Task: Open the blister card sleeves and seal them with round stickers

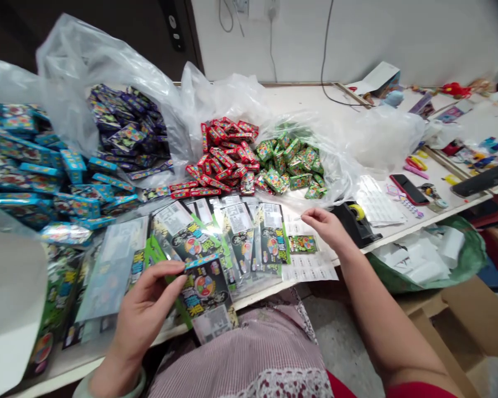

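My left hand (147,307) is closed on a clear printed packet (207,296) with a blue small box inside, held at the table's near edge. My right hand (326,226) reaches forward with its fingers pinched together beside the black tape dispenser (357,224); what it pinches, if anything, is too small to make out. Between the hands lies a fanned row of similar printed packets (232,232). A single green box (302,243) lies on a sheet just under the right hand.
Open plastic bags hold piles of small boxes: blue (33,166), purple (128,132), red (224,155), green (292,163). A red phone (409,189) and small items lie at right. A green bag of white scraps (431,257) and cardboard boxes stand below the table.
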Demonstrator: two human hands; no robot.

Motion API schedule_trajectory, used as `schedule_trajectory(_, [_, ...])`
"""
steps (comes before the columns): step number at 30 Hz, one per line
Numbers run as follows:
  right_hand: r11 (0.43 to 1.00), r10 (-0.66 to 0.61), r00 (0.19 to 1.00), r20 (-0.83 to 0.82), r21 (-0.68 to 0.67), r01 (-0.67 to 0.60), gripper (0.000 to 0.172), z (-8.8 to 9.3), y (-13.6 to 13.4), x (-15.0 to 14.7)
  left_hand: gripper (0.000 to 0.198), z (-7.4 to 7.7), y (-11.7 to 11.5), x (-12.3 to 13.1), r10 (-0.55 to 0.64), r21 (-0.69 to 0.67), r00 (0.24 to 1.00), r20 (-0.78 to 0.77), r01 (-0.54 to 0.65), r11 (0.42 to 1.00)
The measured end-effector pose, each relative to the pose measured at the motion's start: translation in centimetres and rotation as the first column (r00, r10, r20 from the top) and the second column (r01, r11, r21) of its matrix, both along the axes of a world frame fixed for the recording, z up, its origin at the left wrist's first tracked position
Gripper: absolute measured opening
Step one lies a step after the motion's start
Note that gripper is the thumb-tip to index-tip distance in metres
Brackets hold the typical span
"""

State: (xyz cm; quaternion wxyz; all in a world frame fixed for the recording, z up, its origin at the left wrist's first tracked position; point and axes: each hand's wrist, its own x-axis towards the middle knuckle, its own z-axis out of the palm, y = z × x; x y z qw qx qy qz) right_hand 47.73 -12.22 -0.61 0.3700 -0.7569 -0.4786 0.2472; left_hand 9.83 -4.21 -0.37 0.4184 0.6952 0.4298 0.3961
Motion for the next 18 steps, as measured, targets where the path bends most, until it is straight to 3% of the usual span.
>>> schedule_trajectory(2, [0.984, 0.171, 0.968, -0.183, 0.074, -0.160, 0.026, 2.3, 0.7, -2.9, 0.010, 0.3, -0.1, 0.5, -0.016, 0.041, 0.999, 0.033, 0.015, 0.999])
schedule_trajectory(4, [0.918, 0.396, 0.855, -0.335, 0.152, -0.365, 0.022, 4.3, 1.9, -6.8, 0.010, 0.6, -0.3, 1.0, -0.030, 0.043, 0.998, 0.062, 0.027, 0.999])
schedule_trajectory(6, [0.834, 0.551, 0.755, -0.354, 0.200, -0.515, 0.017, 5.7, 3.2, -10.8, 0.009, 0.8, -0.5, 1.3, -0.042, 0.029, 0.995, 0.089, 0.040, 0.999])
schedule_trajectory(8, [0.774, 0.633, 0.716, -0.295, 0.211, -0.598, 0.014, 6.3, 4.5, -14.1, 0.007, 0.8, -0.6, 1.4, -0.065, 0.019, 0.992, 0.112, 0.063, 0.998])
schedule_trajectory(12, [0.747, 0.657, 0.708, -0.259, 0.100, -0.657, 0.012, 5.6, 6.7, -17.5, 0.003, 0.4, -0.8, 1.0, -0.081, -0.002, 0.988, 0.135, 0.082, 0.997])
schedule_trajectory(18, [0.769, 0.579, 0.729, -0.365, -0.054, -0.637, 0.013, 5.1, 7.8, -18.0, 0.006, 0.3, -0.8, 0.6, -0.104, -0.048, 0.981, 0.166, 0.113, 0.992])
